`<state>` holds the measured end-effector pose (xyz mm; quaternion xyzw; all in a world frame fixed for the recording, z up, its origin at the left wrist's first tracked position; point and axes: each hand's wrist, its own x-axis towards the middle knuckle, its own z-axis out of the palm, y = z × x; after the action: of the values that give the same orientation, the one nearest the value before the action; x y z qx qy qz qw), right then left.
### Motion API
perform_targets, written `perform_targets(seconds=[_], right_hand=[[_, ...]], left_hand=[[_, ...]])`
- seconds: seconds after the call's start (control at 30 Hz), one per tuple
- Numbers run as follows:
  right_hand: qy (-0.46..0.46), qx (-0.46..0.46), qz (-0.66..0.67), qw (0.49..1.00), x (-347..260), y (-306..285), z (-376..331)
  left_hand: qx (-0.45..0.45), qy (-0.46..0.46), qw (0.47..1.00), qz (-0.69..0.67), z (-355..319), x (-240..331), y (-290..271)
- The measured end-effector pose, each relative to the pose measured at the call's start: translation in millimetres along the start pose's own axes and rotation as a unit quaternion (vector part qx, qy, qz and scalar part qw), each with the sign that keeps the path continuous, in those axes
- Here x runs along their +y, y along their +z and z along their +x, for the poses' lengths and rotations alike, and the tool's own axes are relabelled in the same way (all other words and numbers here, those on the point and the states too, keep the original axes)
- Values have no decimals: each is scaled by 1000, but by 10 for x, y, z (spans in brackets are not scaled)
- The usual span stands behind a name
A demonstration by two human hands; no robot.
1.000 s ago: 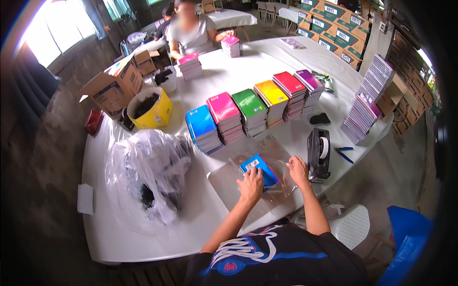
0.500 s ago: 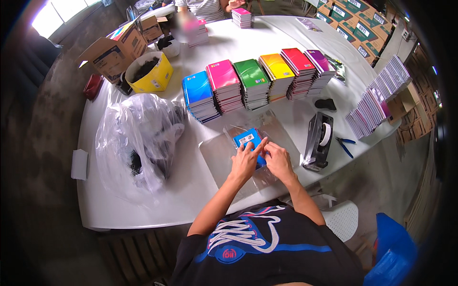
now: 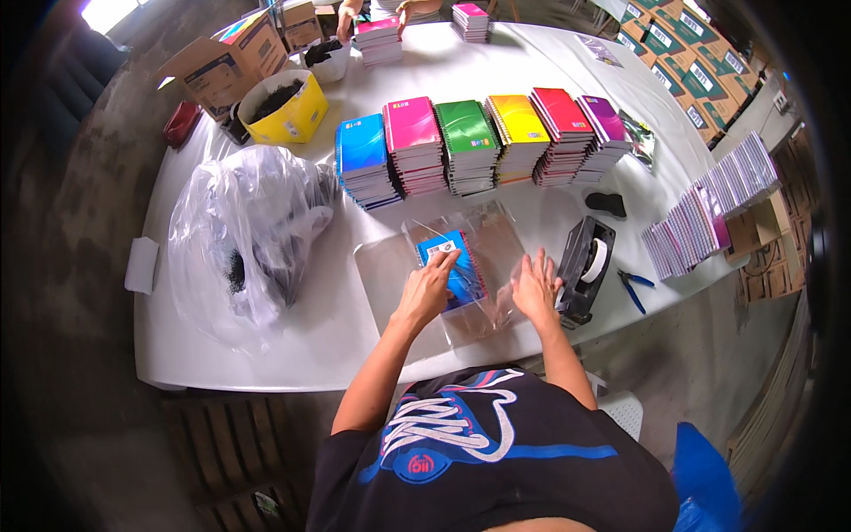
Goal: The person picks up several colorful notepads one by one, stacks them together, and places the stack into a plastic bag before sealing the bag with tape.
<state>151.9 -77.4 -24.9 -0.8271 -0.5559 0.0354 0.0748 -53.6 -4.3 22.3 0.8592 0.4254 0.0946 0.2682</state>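
A blue spiral notebook (image 3: 464, 288) with a white label lies on clear plastic film (image 3: 510, 235) in front of me. Pressed to its face by outstretched fingertips, my left hand (image 3: 425, 288) rests there without gripping it. My right hand (image 3: 535, 285) is open, its fingers spread over the film to the right of the notebook, close to the black tape dispenser (image 3: 581, 270). Under the film sits a flat greyish board (image 3: 377, 275). The notebook's lower left part is hidden by my left hand.
Stacks of colored notebooks (image 3: 470, 133) form a row beyond my hands. A large clear plastic bag (image 3: 257, 248) stands left, near a yellow bin (image 3: 284, 111). Blue-handled pliers (image 3: 635, 291) and notebook piles (image 3: 683, 230) lie right. Across the table, a person's hands touch a pink stack (image 3: 378, 43).
My hands have moved apart: the right slid right toward the tape dispenser and spread out, the left stayed on the notebook. Across the table, the person's hands have come onto the pink stack.
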Motion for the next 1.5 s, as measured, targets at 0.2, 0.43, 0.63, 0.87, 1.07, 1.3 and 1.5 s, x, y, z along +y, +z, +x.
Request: perform_targets(seconds=[0.2,0.43,0.63,0.87,1.07,1.3,1.5], right_hand=[[-127,-69,443,885,-336,-142,627],[-205,-274,620,706,-684,-39,1594],[-374,-166,390,825,-920,-689,1387],[-585,-224,202,753,-695,-446,996],[-555,-254,297,734,-662,-264,1174],[-470,-350,413,697,-687,-172,1219],[-464,-326,419,709,-727,-169,1135]], left_hand=[[21,26,999,-13,-28,-42,9],[27,32,999,-19,-42,-64,54],[26,11,1000,-13,-83,-56,50],[-33,-39,998,34,-56,-61,113],[84,-125,987,-57,-251,-302,224],[35,-123,992,-19,-192,-273,227],[34,-140,989,-37,-115,-191,361]])
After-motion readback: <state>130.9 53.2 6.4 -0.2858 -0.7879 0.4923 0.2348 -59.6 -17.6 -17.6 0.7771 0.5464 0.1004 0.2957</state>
